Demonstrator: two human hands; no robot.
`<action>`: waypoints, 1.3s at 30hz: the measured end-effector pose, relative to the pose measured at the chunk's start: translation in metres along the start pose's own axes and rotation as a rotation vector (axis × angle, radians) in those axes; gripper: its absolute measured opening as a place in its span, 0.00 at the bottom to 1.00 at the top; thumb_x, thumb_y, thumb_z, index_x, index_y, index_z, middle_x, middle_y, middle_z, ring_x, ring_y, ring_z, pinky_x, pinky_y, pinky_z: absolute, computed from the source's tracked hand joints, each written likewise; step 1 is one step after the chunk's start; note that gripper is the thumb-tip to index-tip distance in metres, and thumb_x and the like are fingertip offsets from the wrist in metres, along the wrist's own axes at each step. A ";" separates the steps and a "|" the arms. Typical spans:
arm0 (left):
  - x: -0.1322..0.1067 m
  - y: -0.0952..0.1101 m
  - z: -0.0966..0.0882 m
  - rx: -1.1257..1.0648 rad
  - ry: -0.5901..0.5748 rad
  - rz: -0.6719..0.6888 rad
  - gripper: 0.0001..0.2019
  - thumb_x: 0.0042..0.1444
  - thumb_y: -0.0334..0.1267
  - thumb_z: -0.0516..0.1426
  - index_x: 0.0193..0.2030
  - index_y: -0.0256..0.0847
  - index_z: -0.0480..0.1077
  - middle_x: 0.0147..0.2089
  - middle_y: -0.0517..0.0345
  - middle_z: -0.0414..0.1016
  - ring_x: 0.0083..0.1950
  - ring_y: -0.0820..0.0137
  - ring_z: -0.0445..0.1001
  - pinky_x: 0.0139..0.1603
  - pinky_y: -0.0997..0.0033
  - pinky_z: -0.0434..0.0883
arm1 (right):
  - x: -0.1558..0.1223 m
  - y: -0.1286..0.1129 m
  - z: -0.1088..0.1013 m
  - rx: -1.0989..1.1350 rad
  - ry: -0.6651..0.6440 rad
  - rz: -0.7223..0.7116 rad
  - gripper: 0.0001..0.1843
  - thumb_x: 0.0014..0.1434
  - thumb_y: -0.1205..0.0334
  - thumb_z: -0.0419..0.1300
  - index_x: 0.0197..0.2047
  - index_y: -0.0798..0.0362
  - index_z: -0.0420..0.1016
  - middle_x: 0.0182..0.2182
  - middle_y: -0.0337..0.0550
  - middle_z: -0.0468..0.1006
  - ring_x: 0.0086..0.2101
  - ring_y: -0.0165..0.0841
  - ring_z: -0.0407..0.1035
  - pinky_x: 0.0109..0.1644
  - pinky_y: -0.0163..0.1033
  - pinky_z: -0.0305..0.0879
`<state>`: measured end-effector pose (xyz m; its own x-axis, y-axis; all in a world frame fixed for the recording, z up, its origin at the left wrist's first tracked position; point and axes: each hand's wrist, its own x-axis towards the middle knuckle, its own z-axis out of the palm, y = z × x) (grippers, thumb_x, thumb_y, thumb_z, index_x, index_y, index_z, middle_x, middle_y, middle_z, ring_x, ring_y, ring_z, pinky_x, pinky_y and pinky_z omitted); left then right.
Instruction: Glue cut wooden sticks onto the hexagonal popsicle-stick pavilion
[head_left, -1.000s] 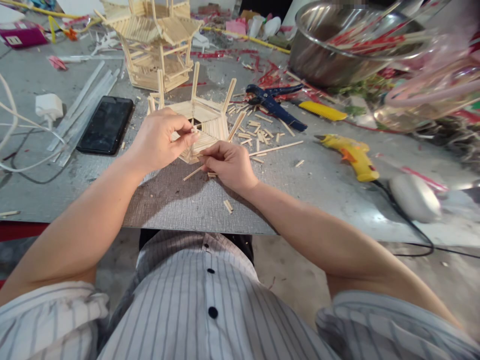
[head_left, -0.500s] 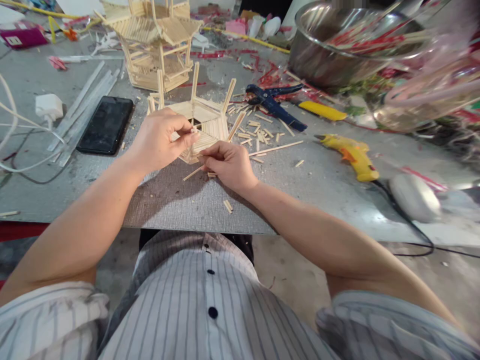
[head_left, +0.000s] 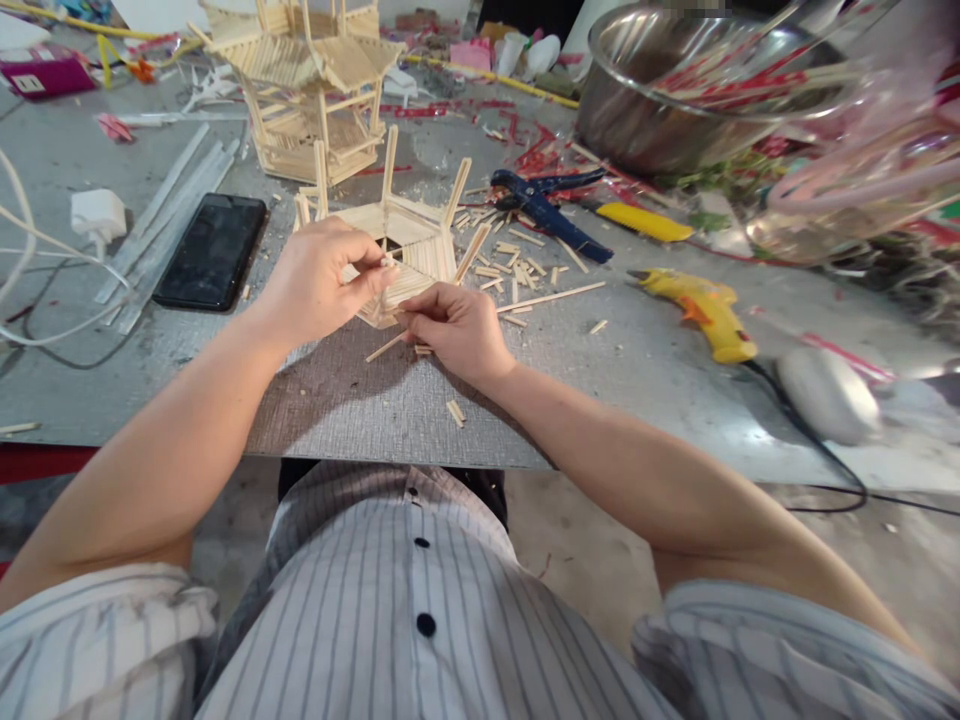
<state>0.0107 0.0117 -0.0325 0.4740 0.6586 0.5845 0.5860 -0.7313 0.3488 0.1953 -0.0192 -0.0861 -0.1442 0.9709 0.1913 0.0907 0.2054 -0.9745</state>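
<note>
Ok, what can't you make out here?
Head view: low wooden-stick frame, left side hidden by the left hand.
Head view: pale bit pinched there, too small to identify.
Head view: thin stick, right end hidden by the right hand.
Head view: taller stick pavilion, top cut off by upper edge.

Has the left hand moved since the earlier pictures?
No; judged against the black phone, the left hand shows no visible shift in any direction.

a black phone (head_left: 211, 251) lies at the left of the frame, a white charger (head_left: 98, 213) near it. a purple box (head_left: 46, 72) sits upper left, a steel pot (head_left: 622, 120) upper right, a rounded white object (head_left: 829, 393) right.
</note>
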 end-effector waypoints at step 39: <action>0.000 0.000 0.000 -0.013 0.006 0.004 0.11 0.58 0.46 0.55 0.27 0.45 0.69 0.29 0.57 0.75 0.36 0.65 0.74 0.41 0.61 0.69 | 0.000 0.000 0.001 -0.006 0.012 0.012 0.05 0.48 0.61 0.63 0.28 0.53 0.72 0.21 0.35 0.74 0.22 0.26 0.70 0.27 0.34 0.65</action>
<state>0.0105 0.0116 -0.0324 0.4723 0.6546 0.5903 0.5756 -0.7362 0.3558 0.1945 -0.0197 -0.0861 -0.1314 0.9747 0.1808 0.0982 0.1943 -0.9760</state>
